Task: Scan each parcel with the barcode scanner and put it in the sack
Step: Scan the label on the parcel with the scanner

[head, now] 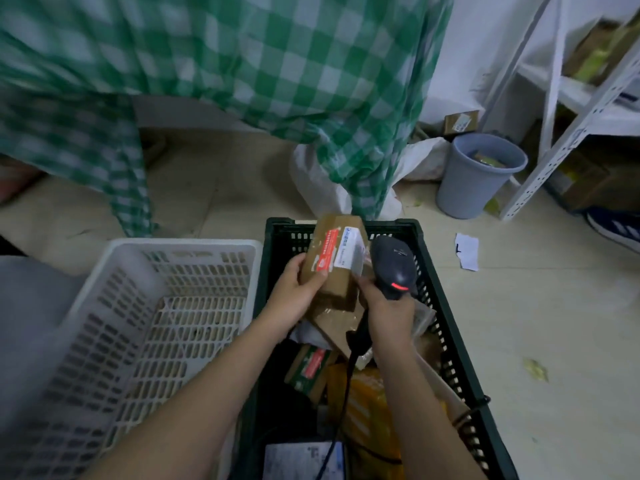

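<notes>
From the head view, my left hand [294,289] grips a brown cardboard parcel [334,261] — thumb curled over its near face, the other fingers wrapped behind where I cannot see them. The parcel stands tilted, lifted above the dark green crate [446,306], its white label [353,251] and red sticker [327,252] turned up toward me. My right hand [389,308] is closed round the handle of the barcode scanner [394,265], whose head sits just beside the label's right edge, a red light glowing on its back. Its cable [341,403] trails down past my wrist over the parcels still in the crate.

I judge the scan itself is the step in hand. To do it well, I should keep my left thumb clear of the label, turn the label face squarely to the scanner's window, and draw the scanner back a little — it looks too near and too far to the side to catch the whole code.

The white sack [313,181] lies beyond my fingertips, past the crate's far rim, partly under the green checked cloth [242,57]. The white basket [162,306] sits to the left of my left hand.
</notes>
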Available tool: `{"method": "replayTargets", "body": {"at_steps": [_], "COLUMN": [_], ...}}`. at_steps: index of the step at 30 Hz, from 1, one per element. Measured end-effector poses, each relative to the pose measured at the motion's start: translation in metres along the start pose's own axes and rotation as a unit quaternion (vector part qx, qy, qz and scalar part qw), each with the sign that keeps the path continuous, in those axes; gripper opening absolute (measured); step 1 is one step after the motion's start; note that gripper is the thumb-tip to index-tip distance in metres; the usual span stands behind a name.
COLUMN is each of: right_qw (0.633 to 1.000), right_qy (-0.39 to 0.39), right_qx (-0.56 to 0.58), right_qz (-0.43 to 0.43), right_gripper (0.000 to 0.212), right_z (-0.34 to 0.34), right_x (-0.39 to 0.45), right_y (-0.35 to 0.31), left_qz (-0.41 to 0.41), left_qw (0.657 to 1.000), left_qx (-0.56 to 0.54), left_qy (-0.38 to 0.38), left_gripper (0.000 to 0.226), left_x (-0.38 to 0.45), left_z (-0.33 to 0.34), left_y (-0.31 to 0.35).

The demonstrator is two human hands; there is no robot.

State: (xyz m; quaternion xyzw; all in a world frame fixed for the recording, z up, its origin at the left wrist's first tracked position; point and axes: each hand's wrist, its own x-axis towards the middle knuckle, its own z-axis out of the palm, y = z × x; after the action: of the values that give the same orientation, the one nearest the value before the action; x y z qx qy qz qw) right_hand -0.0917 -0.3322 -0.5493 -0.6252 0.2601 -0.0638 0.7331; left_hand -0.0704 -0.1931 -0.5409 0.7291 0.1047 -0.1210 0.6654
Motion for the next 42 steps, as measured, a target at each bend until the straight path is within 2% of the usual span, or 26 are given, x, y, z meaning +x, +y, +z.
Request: {"method": "replayTargets", "body": {"at_steps": [2,5,8,12,17,20,24,27,29,31,35,37,40,42], "right_qw": [0.999,0.995,0.99,0.981,0.982,0.978,0.976,0.975,0.971,0.967,0.962,0.96,0.963,0.966], "right_qy": [-0.026,-0.077,-0.127,-0.193,-0.18,-0.206,-0.215,-0.216,-0.229,-0.241,-0.254,-0.257,-0.245,-0.236], "right_qx": [-0.031,-0.038,-0.035,-0.022,-0.041,-0.016,0.016,0.012,0.005,-0.004,-0.018,-0.023,0.001,0.023], "right_qz": [-0.023,-0.055,-0.056,-0.026,-0.031,-0.019,-0.03,-0.05,-0.064,-0.081,-0.101,-0.108,-0.113,-0.102], "right_gripper": [0.033,0.015,0.021,0.027,0.033,0.033,0.044,0.034,0.028,0.03,0.037,0.04,0.041,0.039], "right_z": [0.011,0.027,0.039,0.045,0.037,0.041,0.053,0.055,0.052,0.049,0.043,0.042,0.043,0.045], "right_x": [-0.029,-0.077,-0.121,-0.17,-0.211,-0.238,-0.264,-0.272,-0.274,-0.274,-0.278,-0.278,-0.279,-0.28], "right_y": [0.001,-0.002,-0.011,-0.016,-0.012,-0.011,-0.015,-0.021,-0.026,-0.028,-0.029,-0.029,-0.029,-0.029], "left_qz": [0.006,0.025,0.031,-0.011,-0.022,-0.009,0.001,0.008,0.009,0.006,-0.007,-0.007,0.005,0.013], "left_qw": [1.0,0.996,0.991,0.991,0.986,0.984,0.986,0.992,0.996,0.997,0.993,0.987,0.976,0.968], "left_qx": [0.013,0.036,0.048,-0.021,-0.107,-0.135,-0.146,-0.11,-0.08,-0.076,-0.121,-0.161,-0.215,-0.245], "left_qy": [0.018,0.074,0.119,0.13,0.123,0.113,0.084,0.065,0.045,0.026,0.011,0.022,0.044,0.051], "left_gripper": [0.063,0.074,0.08,0.077,0.068,0.08,0.102,0.113,0.117,0.117,0.127,0.12,0.097,0.098], "left_x": [-0.03,-0.074,-0.116,-0.17,-0.224,-0.245,-0.266,-0.274,-0.277,-0.277,-0.279,-0.278,-0.273,-0.271], "left_z": [-0.024,-0.056,-0.086,-0.122,-0.156,-0.166,-0.167,-0.177,-0.183,-0.187,-0.188,-0.187,-0.182,-0.178], "left_y": [0.007,0.01,0.01,0.007,-0.004,-0.005,-0.004,-0.002,0.0,0.001,0.004,0.003,0.002,0.003]}}
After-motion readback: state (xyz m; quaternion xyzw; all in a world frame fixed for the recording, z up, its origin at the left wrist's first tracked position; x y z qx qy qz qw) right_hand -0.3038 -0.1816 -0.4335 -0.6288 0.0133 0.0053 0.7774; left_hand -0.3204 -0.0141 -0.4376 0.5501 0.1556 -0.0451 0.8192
